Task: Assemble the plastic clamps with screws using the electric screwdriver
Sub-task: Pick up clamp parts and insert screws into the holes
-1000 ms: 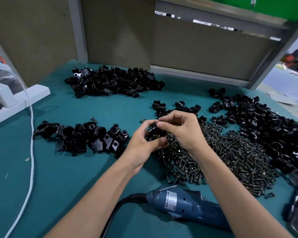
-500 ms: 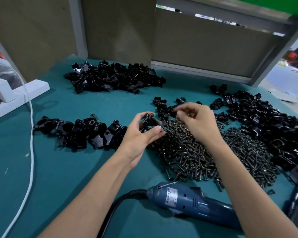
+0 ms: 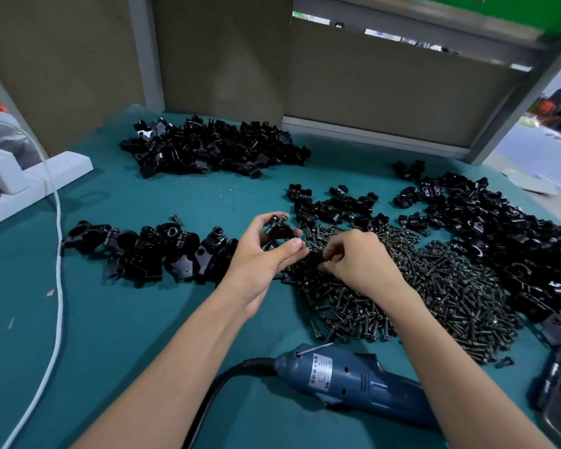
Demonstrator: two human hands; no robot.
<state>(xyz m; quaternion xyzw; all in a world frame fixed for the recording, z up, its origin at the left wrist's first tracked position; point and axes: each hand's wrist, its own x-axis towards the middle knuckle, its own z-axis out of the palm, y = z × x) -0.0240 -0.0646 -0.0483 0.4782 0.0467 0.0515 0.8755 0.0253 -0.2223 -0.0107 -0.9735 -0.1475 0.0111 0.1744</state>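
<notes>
My right hand (image 3: pixel 360 264) is coming back down onto the screws (image 3: pixel 418 286), pinching one up, while my left hand (image 3: pixel 259 257) is gripping the clamp (image 3: pixel 280 231) steady to receive it.

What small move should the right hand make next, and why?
Probably lift one screw from the pile to the clamp: the left hand holds the clamp, the right hand is in the pile, and the screwdriver lies unheld.
</notes>
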